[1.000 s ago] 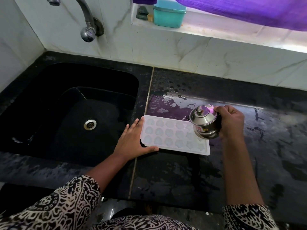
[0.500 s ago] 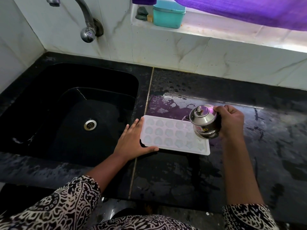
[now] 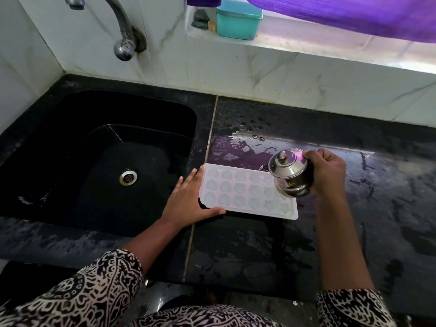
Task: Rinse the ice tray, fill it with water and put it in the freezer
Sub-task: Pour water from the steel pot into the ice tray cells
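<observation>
The tray [image 3: 245, 192] lies flat on the counter [image 3: 236, 251], its 9 o'clock edge just beside the sink [image 3: 141, 107]. The left hand [image 3: 188, 204], fingers straight, braces that edge. The right hand [image 3: 326, 172] grips a tilted pot [image 3: 291, 173] over the 3 o'clock end. The counter runs on toward 3 and 6 o'clock.

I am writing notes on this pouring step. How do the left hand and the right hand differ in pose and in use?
The left hand lies flat with straight fingers against the left end of the ice tray; the right hand is raised, fingers curled round a steel pot. The left hand grips nothing; the right hand holds the pot tilted over the tray's right end. Both are at the tray.
</observation>
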The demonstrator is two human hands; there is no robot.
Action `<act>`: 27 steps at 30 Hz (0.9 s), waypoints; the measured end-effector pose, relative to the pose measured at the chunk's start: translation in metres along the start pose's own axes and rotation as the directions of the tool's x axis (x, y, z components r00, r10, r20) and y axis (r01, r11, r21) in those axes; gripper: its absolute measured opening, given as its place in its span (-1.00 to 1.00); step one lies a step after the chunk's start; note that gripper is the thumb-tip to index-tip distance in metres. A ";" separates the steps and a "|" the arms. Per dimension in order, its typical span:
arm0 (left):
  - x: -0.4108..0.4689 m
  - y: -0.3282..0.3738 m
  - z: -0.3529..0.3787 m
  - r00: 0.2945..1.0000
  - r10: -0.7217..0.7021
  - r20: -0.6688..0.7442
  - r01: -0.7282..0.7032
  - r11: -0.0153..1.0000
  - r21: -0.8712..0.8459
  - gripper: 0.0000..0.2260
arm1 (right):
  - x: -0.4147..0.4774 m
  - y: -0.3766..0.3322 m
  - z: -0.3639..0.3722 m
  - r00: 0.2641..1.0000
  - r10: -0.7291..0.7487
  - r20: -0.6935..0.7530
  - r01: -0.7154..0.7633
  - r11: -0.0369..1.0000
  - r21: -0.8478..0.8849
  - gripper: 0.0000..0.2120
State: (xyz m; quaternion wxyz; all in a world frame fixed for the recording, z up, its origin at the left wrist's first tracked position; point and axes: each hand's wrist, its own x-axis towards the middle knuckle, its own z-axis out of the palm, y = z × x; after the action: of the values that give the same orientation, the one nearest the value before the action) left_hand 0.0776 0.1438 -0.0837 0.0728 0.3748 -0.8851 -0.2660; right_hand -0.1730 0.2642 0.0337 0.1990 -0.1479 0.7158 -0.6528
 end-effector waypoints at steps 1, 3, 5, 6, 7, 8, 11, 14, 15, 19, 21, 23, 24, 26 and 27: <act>0.000 0.000 0.000 1.000 0.001 0.000 -0.001 1.000 0.000 0.17 | 0.000 0.000 0.000 1.000 0.001 0.001 -0.001 1.000 -0.006 -0.71; 0.000 0.000 0.000 1.000 0.002 0.000 -0.002 1.000 -0.001 0.17 | 0.000 0.000 0.001 1.000 0.007 0.004 -0.007 1.000 -0.023 -0.73; 0.000 0.000 0.000 1.000 0.002 0.000 -0.002 1.000 -0.002 0.17 | 0.000 0.000 0.001 1.000 0.013 0.002 -0.013 1.000 -0.026 -0.74; 0.000 -0.001 0.000 1.000 0.002 0.000 -0.002 1.000 -0.001 0.17 | -0.001 -0.001 0.001 1.000 0.015 -0.002 -0.015 1.000 -0.023 -0.73; 0.000 -0.001 0.000 1.000 0.002 -0.001 -0.002 1.000 -0.001 0.17 | -0.001 -0.001 0.001 1.000 0.016 -0.004 -0.016 1.000 -0.020 -0.73; 0.000 -0.001 0.001 1.000 0.003 -0.002 -0.003 1.000 -0.002 0.17 | -0.001 -0.002 0.001 1.000 0.017 -0.006 -0.017 1.000 -0.016 -0.73; 0.000 -0.001 0.001 1.000 0.003 0.002 -0.003 1.000 -0.002 0.17 | -0.001 -0.003 0.001 1.000 0.022 -0.009 -0.022 1.000 -0.017 -0.74; 0.000 -0.001 0.001 1.000 0.002 0.003 -0.002 1.000 0.004 0.17 | -0.001 -0.003 0.001 1.000 0.026 -0.014 -0.026 1.000 -0.015 -0.74; 0.000 -0.001 0.001 1.000 0.002 0.002 -0.002 1.000 0.002 0.17 | -0.001 -0.003 0.001 1.000 0.025 -0.013 -0.025 1.000 -0.015 -0.74; 0.001 0.000 0.000 1.000 0.005 -0.001 -0.005 1.000 0.000 0.17 | -0.001 -0.003 0.001 0.999 0.037 -0.012 -0.037 0.999 -0.009 -0.75; 0.000 0.001 0.000 1.000 0.004 -0.001 -0.004 1.000 0.002 0.17 | 0.000 -0.003 -0.001 0.998 0.063 -0.014 -0.062 0.997 0.043 -0.77; 0.000 0.000 0.000 1.000 0.003 0.000 -0.003 1.000 0.005 0.17 | 0.001 -0.004 -0.002 0.995 0.094 -0.020 -0.091 0.988 0.122 -0.78; 0.000 0.000 0.000 1.000 0.003 -0.002 -0.003 1.000 0.004 0.17 | 0.001 -0.004 -0.003 0.994 0.105 -0.022 -0.101 0.984 0.147 -0.79; 0.000 0.000 0.000 1.000 0.006 -0.005 -0.006 1.000 0.005 0.17 | 0.002 -0.004 -0.003 0.994 0.107 -0.021 -0.101 0.979 0.179 -0.80; 0.000 0.000 0.000 1.000 0.007 -0.006 -0.007 1.000 0.006 0.17 | 0.002 -0.004 -0.003 0.995 0.100 -0.021 -0.094 0.976 0.196 -0.79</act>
State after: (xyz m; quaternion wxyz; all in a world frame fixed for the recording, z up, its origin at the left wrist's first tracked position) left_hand 0.0777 0.1434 -0.0841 0.0751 0.3726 -0.8872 -0.2617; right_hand -0.1768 0.2654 0.0378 0.2331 -0.0825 0.6578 -0.7114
